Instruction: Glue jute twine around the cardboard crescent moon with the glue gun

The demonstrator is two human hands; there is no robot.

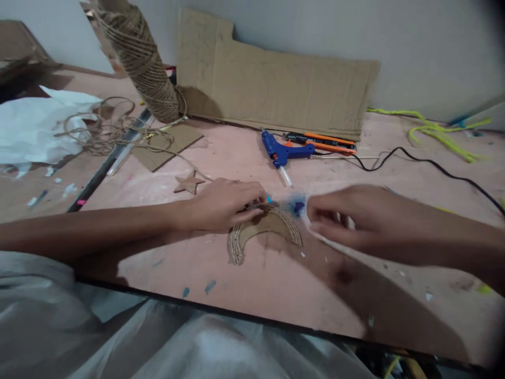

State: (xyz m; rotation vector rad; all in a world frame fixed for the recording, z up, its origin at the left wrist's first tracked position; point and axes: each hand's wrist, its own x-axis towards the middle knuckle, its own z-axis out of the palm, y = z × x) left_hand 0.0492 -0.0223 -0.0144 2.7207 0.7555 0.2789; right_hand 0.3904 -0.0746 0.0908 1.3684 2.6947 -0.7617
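Observation:
A cardboard crescent (268, 223) lies on the pink tabletop, its outer curve edged with rows of twine. My left hand (236, 202) rests at the crescent's upper left, fingers curled and thumb on its edge. My right hand (347, 218) is just right of the crescent, blurred by motion, with fingers curled in; what they hold, if anything, I cannot make out. A smeared blue patch (298, 205) shows beside its fingertips. A strand of twine (193, 166) runs from behind my left hand toward a loose tangle. Left of that hand lies a cardboard star (189, 182).
A blue glue gun (286, 151) lies behind the hands, next to an orange cutter (331, 142). A tall twine spool (142, 63) stands back left, near white crumpled material (35, 129). A large cardboard sheet (276, 87) leans on the wall. Yellow-green cord (434, 134) lies right.

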